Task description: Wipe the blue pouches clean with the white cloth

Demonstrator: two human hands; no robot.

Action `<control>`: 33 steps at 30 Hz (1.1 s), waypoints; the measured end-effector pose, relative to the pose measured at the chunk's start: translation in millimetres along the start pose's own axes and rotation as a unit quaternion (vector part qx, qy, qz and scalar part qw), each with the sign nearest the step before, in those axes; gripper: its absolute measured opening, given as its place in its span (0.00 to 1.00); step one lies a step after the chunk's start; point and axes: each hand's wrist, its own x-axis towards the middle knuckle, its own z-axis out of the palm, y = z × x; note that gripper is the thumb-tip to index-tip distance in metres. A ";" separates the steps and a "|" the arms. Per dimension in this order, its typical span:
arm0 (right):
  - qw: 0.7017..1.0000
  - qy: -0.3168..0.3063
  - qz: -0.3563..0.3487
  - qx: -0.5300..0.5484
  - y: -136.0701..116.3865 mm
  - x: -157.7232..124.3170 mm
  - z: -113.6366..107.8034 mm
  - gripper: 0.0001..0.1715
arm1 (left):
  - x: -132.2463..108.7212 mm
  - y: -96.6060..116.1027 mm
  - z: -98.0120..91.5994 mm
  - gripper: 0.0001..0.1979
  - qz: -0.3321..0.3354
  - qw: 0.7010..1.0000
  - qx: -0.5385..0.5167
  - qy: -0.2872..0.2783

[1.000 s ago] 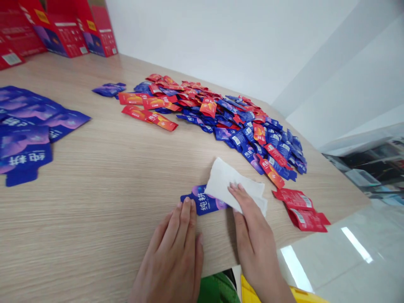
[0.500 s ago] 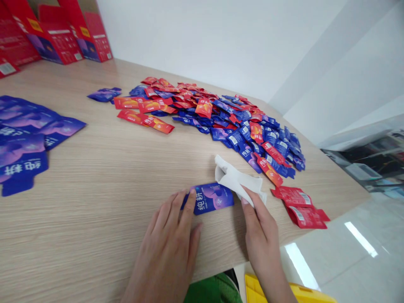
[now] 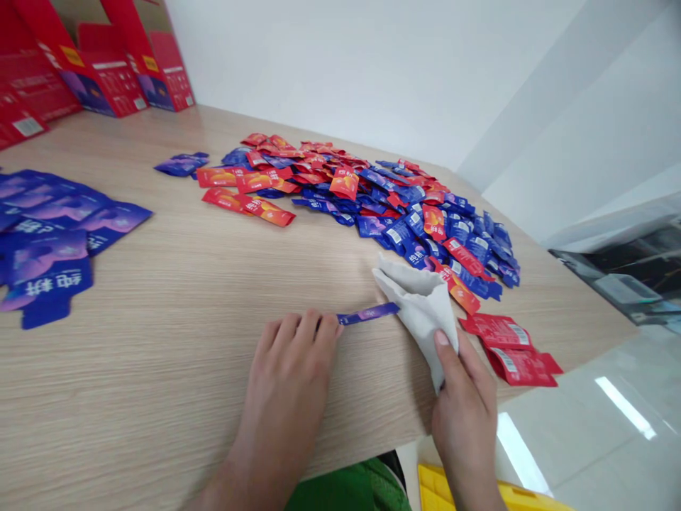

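Note:
Between the fingertips of my left hand (image 3: pixel 295 376) is one end of a blue-purple sachet (image 3: pixel 372 313), tilted so it shows nearly edge-on. The sachet's far end meets the folded white cloth (image 3: pixel 425 312). My right hand (image 3: pixel 465 404) grips that cloth at its lower part, thumb on top, and the cloth's upper folds gape. Just right of the right hand lie red sachets (image 3: pixel 511 348) with barcodes facing up. Beyond both hands spreads a large pile of red and blue sachets (image 3: pixel 372 184).
Overlapping blue sachets (image 3: pixel 47 241) lie on the wooden table (image 3: pixel 186 341) at left. Red cartons (image 3: pixel 117 71) stand open at the back left against the white wall (image 3: pixel 319 64). Below the table's front edge is something yellow (image 3: pixel 436 486); shiny floor shows at right.
The sachet, flat on the table before, is now lifted and turned edge-on in my left fingers. My right hand has turned the cloth upright, slightly to the right.

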 end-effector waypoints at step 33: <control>0.843 -0.360 -0.364 -0.167 -26.5 -25.6 36.6 0.29 | -83.7 -1.6 13.9 0.27 0.097 0.984 0.149 0.005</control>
